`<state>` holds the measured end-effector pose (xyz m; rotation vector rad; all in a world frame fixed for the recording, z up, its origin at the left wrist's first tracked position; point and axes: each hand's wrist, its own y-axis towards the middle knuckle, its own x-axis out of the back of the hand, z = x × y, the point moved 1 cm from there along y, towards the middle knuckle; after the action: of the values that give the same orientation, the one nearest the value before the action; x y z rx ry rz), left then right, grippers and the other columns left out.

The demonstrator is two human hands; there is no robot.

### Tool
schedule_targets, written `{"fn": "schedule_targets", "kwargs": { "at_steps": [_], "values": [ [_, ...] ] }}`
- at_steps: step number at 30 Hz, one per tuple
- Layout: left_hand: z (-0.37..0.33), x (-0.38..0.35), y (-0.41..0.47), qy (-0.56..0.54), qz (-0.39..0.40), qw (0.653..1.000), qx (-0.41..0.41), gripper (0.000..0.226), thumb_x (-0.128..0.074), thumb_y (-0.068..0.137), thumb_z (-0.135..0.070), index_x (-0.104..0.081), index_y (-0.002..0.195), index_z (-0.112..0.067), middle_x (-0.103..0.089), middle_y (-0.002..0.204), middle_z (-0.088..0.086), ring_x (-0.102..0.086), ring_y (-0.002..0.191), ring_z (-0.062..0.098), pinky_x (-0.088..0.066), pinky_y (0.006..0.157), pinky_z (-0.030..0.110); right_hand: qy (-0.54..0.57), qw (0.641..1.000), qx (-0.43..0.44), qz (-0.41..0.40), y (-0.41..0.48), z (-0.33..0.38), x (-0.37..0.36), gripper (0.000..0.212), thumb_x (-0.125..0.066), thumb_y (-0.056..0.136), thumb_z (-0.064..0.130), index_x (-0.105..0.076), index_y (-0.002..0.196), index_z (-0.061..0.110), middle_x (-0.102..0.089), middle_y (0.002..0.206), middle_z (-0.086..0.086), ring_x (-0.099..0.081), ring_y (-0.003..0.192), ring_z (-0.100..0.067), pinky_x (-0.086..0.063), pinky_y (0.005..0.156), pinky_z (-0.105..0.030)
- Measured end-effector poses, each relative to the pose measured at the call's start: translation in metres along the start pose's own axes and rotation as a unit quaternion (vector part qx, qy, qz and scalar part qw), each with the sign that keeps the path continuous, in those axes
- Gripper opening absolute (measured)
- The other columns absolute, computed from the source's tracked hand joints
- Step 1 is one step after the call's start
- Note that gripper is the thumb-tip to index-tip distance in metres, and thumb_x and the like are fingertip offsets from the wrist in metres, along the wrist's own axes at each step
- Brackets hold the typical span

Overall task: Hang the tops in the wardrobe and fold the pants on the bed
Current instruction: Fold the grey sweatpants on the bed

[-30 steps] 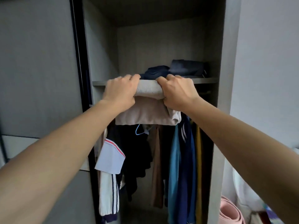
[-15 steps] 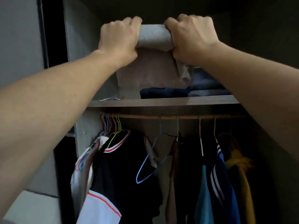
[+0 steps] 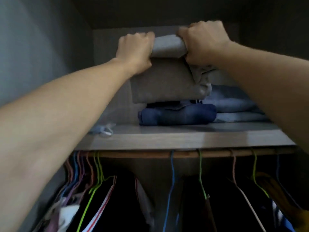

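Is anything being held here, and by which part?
Yes: the folded grey-beige fabric garment. The left hand and right hand each have their grip on one end of its rolled top edge, above the grey wooden shelf.

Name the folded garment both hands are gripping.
The beige garment, gripped by left hand and right hand; the navy bundle and pale blue pile lie on the shelf.

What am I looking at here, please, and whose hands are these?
There is no machine here: a person wears a camera on the head, so the view looks along their bare arms into a wardrobe. The left hand and right hand both grip the top fold of a folded grey-beige cloth garment, over the grey wooden shelf. On that shelf lie a folded dark blue garment and, to its right, a folded pale blue pile. Below runs a wooden rail with coloured wire hangers.
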<state>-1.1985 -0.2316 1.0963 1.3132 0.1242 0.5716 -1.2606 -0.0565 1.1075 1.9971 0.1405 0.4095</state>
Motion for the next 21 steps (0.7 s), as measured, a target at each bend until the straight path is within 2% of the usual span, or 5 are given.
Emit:
{"fn": "schedule_targets", "kwargs": {
  "at_steps": [7, 9, 11, 14, 21],
  "values": [
    [0.005, -0.067, 0.036, -0.073, -0.075, 0.991, 0.079, 0.06, -0.068, 0.079, -0.016, -0.043, 0.133, -0.015, -0.058, 0.123, 0.014, -0.059, 0.107, 0.042, -0.048, 0.079, 0.047, -0.027, 0.996, -0.048, -0.066, 0.039, 0.009, -0.057, 0.055, -0.066, 0.079, 0.017, -0.046, 0.13, 0.015, -0.055, 0.121, -0.019, -0.054, 0.11, -0.041, -0.045, 0.082, -0.05],
    [-0.002, -0.086, 0.023, -0.07, -0.02, 0.997, 0.04, 0.061, -0.07, 0.077, -0.017, -0.042, 0.132, -0.013, -0.058, 0.122, 0.016, -0.06, 0.106, 0.042, -0.048, 0.079, 0.046, -0.006, 0.999, -0.047, -0.002, 0.025, 0.014, -0.072, 0.053, -0.067, 0.08, 0.019, -0.046, 0.129, 0.017, -0.054, 0.123, -0.017, -0.053, 0.112, -0.04, -0.045, 0.081, -0.049],
    [-0.012, -0.109, 0.004, -0.063, 0.097, 0.993, -0.035, 0.056, -0.069, 0.078, -0.023, -0.046, 0.127, -0.014, -0.062, 0.118, 0.016, -0.061, 0.104, 0.04, -0.048, 0.076, 0.042, 0.016, 0.989, -0.014, 0.144, 0.002, 0.019, -0.091, 0.05, -0.066, 0.082, 0.028, -0.049, 0.129, 0.024, -0.058, 0.122, -0.012, -0.058, 0.108, -0.035, -0.045, 0.076, -0.043],
    [-0.034, -0.131, -0.028, -0.044, 0.252, 0.958, -0.132, 0.046, -0.069, 0.079, -0.034, -0.056, 0.121, -0.02, -0.064, 0.116, 0.012, -0.063, 0.102, 0.034, -0.046, 0.073, 0.035, 0.066, 0.938, 0.039, 0.337, -0.038, 0.025, -0.108, 0.041, -0.064, 0.086, 0.038, -0.055, 0.126, 0.03, -0.064, 0.118, -0.004, -0.061, 0.095, -0.026, -0.041, 0.07, -0.03],
    [-0.026, -0.1, -0.009, -0.128, 0.269, 0.947, -0.116, 0.051, -0.076, 0.071, -0.041, -0.059, 0.118, -0.032, -0.064, 0.099, -0.002, -0.052, 0.081, 0.021, -0.037, 0.059, 0.029, 0.147, 0.945, 0.018, 0.29, -0.036, -0.006, -0.102, 0.053, -0.071, 0.074, 0.038, -0.056, 0.125, 0.039, -0.067, 0.105, 0.006, -0.057, 0.086, -0.018, -0.05, 0.073, -0.034]
  ]
}}
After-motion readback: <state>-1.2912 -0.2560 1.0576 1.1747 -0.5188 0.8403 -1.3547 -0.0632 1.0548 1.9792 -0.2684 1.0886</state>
